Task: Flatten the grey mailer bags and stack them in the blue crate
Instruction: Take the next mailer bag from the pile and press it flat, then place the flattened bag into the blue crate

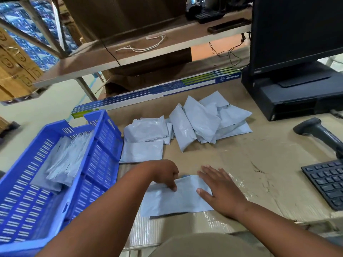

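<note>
A grey mailer bag (pixel 176 199) lies flat on the cardboard-covered table in front of me. My left hand (pixel 163 173) rests on its upper left part with curled fingers, fingertips pressing the bag. My right hand (pixel 220 190) lies flat on the bag's right end, fingers straight and spread. A loose pile of grey mailer bags (pixel 200 121) sits further back on the table, with two more bags (pixel 143 143) beside the crate. The blue crate (pixel 104 145) stands at the left and holds several flattened bags (pixel 63 162).
A keyboard (pixel 326 182) and a barcode scanner (pixel 319 132) sit at the right. A monitor (pixel 297 34) on a black computer case (pixel 289 101) stands at the back right. A long blue-and-white box (pixel 157 89) lies along the table's far edge under a shelf (pixel 130 52).
</note>
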{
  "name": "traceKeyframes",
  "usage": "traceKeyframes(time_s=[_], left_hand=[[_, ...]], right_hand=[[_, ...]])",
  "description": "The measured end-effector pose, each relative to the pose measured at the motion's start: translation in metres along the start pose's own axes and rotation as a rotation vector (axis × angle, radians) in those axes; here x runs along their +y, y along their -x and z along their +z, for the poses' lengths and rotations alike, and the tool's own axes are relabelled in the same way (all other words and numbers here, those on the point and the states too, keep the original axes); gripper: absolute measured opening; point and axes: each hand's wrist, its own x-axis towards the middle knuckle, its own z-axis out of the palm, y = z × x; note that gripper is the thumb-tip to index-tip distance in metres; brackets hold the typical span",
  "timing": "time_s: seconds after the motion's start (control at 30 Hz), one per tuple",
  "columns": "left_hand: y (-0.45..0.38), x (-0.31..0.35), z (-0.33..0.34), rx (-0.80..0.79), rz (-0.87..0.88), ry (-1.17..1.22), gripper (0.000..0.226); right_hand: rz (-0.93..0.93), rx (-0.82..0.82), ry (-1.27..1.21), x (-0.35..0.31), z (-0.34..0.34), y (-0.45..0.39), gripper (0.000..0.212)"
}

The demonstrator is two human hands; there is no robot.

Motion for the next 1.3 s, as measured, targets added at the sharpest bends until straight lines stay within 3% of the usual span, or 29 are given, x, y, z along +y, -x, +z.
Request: traceKeyframes(time_s=[0.13,0.27,0.37,0.47,0.63,0.77,0.93,1.1,1.3], left_hand=[[0.027,-0.02,-0.022,0.082,-0.06,0.005,0.028],[0.07,-0.064,-0.045,0.301,-0.19,0.092,0.033],[0.117,-0.099,-0.066,0.446,-0.29,0.128,0.036],[0.168,-0.135,-0.081,0.54,-0.369,0.126,0.014],[0.241,-0.208,-0.078,0.612,-0.552,0.177,0.013],[0.283,-0.265,-0.057,0.559,-0.701,0.195,0.012],[0.286,-0.333,-0.012,0.382,-0.885,0.164,0.017],[0.261,-0.382,0.032,0.274,-0.903,0.24,0.017],[0.22,-0.386,0.063,0.004,-0.815,0.083,0.021]], right_hand=[[0.021,-0.001,-0.247,-0.031,-0.021,-0.022,0.07],[-0.088,0.042,-0.351,-0.081,-0.037,-0.06,0.07],[-0.209,0.035,-0.358,-0.127,-0.05,-0.087,0.067],[-0.329,0.027,-0.346,-0.178,-0.06,-0.112,0.058],[-0.498,-0.005,-0.304,-0.262,-0.059,-0.148,0.053],[-0.624,-0.035,-0.254,-0.323,-0.037,-0.167,0.046],[-0.711,-0.094,-0.179,-0.379,-0.004,-0.181,0.057],[-0.715,-0.114,0.016,-0.399,0.022,-0.192,0.049],[-0.668,-0.077,0.085,-0.397,0.024,-0.192,0.043]])
